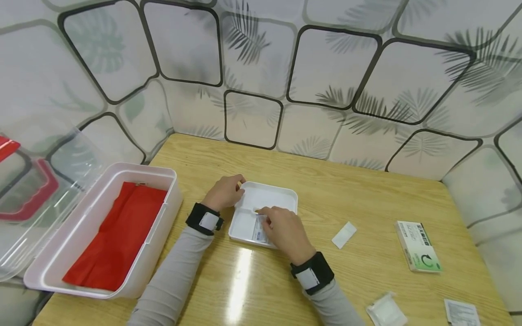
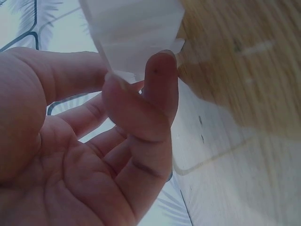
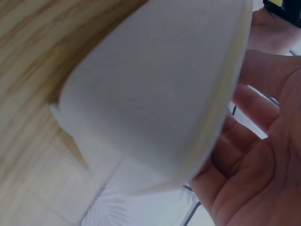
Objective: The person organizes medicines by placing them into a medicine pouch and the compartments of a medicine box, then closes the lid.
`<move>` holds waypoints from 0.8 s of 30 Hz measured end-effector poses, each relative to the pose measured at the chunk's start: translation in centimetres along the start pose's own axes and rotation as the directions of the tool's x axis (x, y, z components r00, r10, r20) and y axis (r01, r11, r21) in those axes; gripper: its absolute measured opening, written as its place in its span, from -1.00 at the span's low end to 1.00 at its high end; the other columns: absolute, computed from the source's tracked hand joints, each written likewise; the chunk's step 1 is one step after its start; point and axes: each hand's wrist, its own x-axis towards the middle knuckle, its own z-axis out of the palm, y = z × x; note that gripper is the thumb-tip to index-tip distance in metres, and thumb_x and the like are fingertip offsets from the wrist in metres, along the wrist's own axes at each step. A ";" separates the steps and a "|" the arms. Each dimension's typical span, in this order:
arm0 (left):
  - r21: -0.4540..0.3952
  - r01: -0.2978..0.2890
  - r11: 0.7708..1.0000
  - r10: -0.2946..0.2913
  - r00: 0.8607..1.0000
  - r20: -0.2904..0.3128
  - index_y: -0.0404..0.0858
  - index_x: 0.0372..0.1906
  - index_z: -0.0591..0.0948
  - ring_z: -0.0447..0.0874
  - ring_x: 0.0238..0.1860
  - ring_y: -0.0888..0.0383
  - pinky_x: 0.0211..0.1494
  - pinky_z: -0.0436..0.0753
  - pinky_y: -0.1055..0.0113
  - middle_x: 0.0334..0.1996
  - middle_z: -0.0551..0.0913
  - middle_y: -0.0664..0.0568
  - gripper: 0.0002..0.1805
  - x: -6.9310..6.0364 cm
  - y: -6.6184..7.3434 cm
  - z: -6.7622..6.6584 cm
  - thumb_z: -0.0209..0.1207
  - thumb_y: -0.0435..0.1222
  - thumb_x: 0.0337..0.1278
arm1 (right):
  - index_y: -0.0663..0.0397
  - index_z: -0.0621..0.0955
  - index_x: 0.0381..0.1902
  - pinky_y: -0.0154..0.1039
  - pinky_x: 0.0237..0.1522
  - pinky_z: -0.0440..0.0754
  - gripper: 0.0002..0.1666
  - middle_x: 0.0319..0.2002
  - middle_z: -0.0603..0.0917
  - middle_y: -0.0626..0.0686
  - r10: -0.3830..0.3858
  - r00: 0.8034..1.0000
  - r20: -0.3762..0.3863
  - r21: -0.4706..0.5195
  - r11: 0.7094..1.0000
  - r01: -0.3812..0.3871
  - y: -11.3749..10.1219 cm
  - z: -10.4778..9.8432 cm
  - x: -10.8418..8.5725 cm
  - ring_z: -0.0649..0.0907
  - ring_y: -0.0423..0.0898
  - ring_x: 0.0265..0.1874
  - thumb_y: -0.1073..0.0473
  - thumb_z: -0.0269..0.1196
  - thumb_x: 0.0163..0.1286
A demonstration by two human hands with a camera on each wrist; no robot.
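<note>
Tray [image 1: 271, 194], bin [image 1: 164, 225] smooth plastic; tabletop [image 1: 350, 194] glossy wood-grain; pouch [image 1: 118, 235] matt cloth.

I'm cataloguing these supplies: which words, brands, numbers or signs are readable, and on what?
No words or numbers are legible.
White-and-green rectangular box: green curved sign; lettering too small.
White rectangular packet, lower right: fine print too small.
Blue-printed white packet in the white plastic tray: blurred.

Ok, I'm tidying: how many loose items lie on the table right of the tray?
4: white strip nearest the tray, box at right, wrapped bundle and printed sachet along the picture's bottom. The right arm may hide others.
</note>
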 end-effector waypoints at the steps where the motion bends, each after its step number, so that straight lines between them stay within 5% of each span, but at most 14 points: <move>1: -0.001 -0.001 1.000 0.001 1.000 0.001 -0.28 0.21 0.56 0.57 -0.44 0.08 -0.44 0.49 0.32 -0.28 0.64 -0.10 -0.66 0.0 0.0 0.0 0.12 -0.29 0.44 | -0.03 0.80 -0.10 -0.40 -0.58 0.36 -0.77 -0.48 0.59 -0.14 -0.008 1.000 -0.004 -0.011 1.000 0.008 0.0 0.0 0.0 0.45 -0.28 -0.59 0.27 0.36 0.31; 13: -0.009 0.013 1.000 -0.012 1.000 0.010 -0.27 0.21 0.56 0.57 -0.42 0.07 -0.42 0.50 0.32 -0.28 0.63 -0.09 -0.67 0.2 0.1 0.0 0.12 -0.28 0.44 | -0.12 0.81 -0.03 -0.41 -0.60 0.32 -0.69 -0.49 0.53 -0.17 -0.035 0.999 0.001 0.012 0.999 0.035 0.8 -1.2 0.0 0.39 -0.29 -0.61 0.26 0.39 0.29; 24: -0.025 0.012 1.000 -0.012 1.000 0.002 -0.28 0.17 0.57 0.58 -0.47 0.09 -0.46 0.51 0.34 -0.34 0.63 -0.07 -0.69 0.0 0.3 0.0 0.13 -0.30 0.43 | -0.01 0.79 -0.24 -0.38 -0.51 0.45 -0.92 -0.47 0.64 -0.16 0.028 1.000 0.003 0.049 0.998 -0.028 0.9 -1.1 0.1 0.50 -0.28 -0.55 0.22 0.38 0.32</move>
